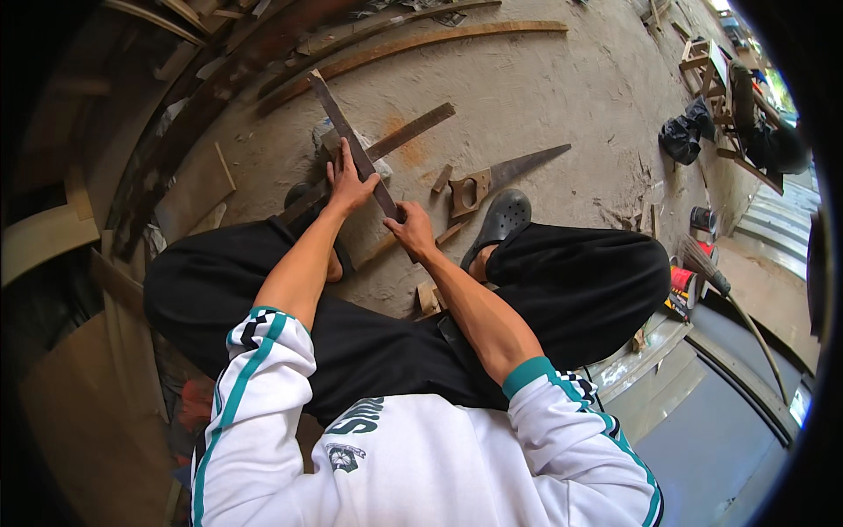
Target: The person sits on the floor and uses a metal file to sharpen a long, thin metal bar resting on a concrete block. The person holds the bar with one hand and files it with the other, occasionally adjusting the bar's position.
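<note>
Item: flat metal ruler (351, 145), long, dark, laid slanting from 11 to 5 o'clock on the concrete floor (562, 97), crossing a wooden strip (399, 139).
Left hand (349, 184): pressed flat on the ruler's middle, fingers spread; grip not closed round it.
Right hand (411, 230): at the ruler's lower end, fingers pinched there; what the grip holds cannot be told.
At 3 o'clock of the hands: handsaw (496, 178) with wooden handle, lying flat, just beside a small wood offcut (442, 178).
At 4 o'clock: dark clog (500, 221) on the person's foot.
At 12 o'clock: long curved wooden laths (421, 44).
Far 3 o'clock: broom (716, 277), black bag (687, 133).
</note>
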A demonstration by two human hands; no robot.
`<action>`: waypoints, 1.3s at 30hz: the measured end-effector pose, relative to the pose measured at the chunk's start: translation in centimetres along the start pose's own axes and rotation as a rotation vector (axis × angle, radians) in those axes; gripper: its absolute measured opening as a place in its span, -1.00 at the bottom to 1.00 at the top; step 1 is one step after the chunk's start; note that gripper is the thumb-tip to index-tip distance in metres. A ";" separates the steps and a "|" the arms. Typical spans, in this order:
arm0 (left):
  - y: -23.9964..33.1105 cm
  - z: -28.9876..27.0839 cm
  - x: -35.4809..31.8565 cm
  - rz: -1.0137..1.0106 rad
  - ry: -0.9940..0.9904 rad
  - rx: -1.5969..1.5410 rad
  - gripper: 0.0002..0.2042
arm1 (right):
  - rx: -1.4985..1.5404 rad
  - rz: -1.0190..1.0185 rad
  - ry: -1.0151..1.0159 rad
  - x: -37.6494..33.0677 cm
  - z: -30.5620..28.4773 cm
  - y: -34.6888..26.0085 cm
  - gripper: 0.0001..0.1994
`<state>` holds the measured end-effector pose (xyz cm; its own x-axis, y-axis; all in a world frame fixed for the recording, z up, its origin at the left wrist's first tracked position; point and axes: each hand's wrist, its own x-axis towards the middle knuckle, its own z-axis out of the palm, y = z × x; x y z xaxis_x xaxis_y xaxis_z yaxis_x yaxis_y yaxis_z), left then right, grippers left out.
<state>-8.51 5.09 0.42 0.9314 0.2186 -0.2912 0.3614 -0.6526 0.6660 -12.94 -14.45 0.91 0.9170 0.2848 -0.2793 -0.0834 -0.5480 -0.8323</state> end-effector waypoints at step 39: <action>0.2 -0.2 0.6 0.024 -0.021 0.080 0.15 | 0.051 0.036 -0.015 0.6 -1.1 -0.4 -0.58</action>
<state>-7.83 5.20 0.49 0.9381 0.1878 -0.2909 0.3339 -0.7133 0.6162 -11.95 -14.91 1.64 0.9073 0.2774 -0.3159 -0.1361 -0.5170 -0.8451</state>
